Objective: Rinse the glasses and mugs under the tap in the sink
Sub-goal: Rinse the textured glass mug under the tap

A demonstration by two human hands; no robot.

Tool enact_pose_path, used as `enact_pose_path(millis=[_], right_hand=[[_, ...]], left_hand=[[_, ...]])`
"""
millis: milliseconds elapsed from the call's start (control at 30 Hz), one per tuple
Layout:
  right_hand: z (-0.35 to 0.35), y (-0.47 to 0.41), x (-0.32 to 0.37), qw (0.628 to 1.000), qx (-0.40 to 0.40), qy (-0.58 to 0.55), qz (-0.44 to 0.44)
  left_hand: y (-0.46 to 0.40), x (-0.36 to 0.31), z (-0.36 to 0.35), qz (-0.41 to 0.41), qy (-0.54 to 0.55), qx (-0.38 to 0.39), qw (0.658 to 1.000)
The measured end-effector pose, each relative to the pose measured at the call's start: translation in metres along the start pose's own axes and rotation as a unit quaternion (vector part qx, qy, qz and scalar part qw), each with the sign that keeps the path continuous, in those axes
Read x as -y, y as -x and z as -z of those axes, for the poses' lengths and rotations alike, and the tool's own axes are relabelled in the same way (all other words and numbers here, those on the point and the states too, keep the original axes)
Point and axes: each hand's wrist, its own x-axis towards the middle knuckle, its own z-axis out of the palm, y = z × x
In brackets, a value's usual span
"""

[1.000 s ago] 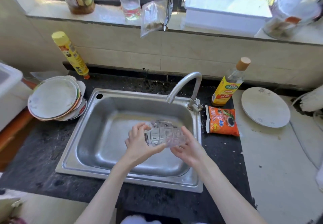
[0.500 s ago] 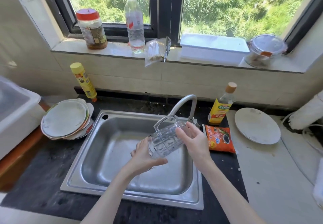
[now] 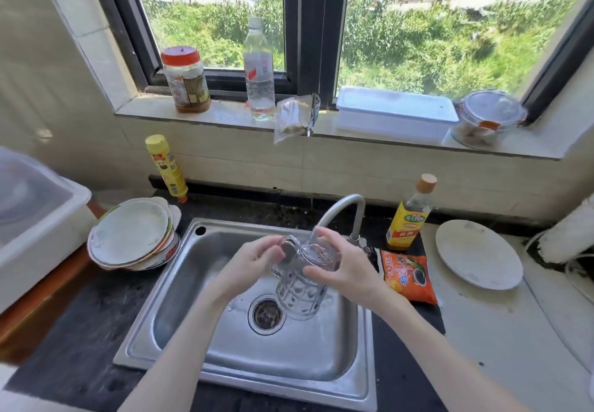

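1. Glass mug [image 3: 300, 286]: held between both hands over the sink [image 3: 180, 308], mouth tilted down toward the drain [image 3: 266, 313].
2. Right hand [image 3: 345, 267]: fingers wrapped around the mug's upper end, just below the tap [image 3: 340, 210] spout.
3. Left hand [image 3: 254, 267]: fingers curled against the mug's left side, pinching near its handle.
4. Stack of plates [image 3: 133, 235]: on the tabletop [image 3: 74, 341], left of the left hand.
5. Orange packet [image 3: 408, 275]: just right of the right hand; oil bottle [image 3: 411, 214] beyond it; white plate [image 3: 479, 254] farther right.
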Motion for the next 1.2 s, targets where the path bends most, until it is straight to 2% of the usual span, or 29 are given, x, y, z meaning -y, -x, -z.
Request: enact_pose_path(millis=[167, 267, 400, 533, 667, 833, 933, 1033, 1200], right_hand=[[0.02, 0.013, -0.004, 0.997, 0.05, -0.057, -0.026], [0.033, 0.028, -0.007, 0.995, 0.046, -0.077, -0.04], [0.042, 0.068, -0.013, 0.994, -0.05, -0.046, -0.082], [0.042, 0.141, -0.027, 0.966, -0.208, 0.02, -0.153], [0.026, 0.238, -0.03, 0.906, -0.321, 0.08, -0.262], [0.0, 0.367, -0.003, 0.832, -0.403, 0.147, -0.353], [-0.023, 0.444, 0.017, 0.769, -0.453, 0.205, -0.402], [-0.052, 0.522, 0.037, 0.695, -0.498, 0.221, -0.469], [-0.106, 0.657, 0.072, 0.577, -0.529, 0.241, -0.574]], left_hand=[[0.006, -0.011, 0.011, -0.003, 0.028, 0.082, 0.996], [0.005, -0.024, -0.002, -0.027, 0.071, 0.095, 0.993], [0.001, -0.031, -0.036, -0.064, 0.123, 0.1, 0.985], [0.007, -0.032, -0.081, -0.09, 0.172, 0.147, 0.97], [0.033, -0.043, -0.133, -0.109, 0.18, 0.242, 0.947], [0.098, -0.076, -0.204, -0.081, 0.224, 0.341, 0.91], [0.155, -0.101, -0.247, -0.1, 0.225, 0.434, 0.866], [0.217, -0.12, -0.288, -0.096, 0.215, 0.542, 0.807], [0.343, -0.147, -0.354, -0.149, 0.163, 0.644, 0.732]])
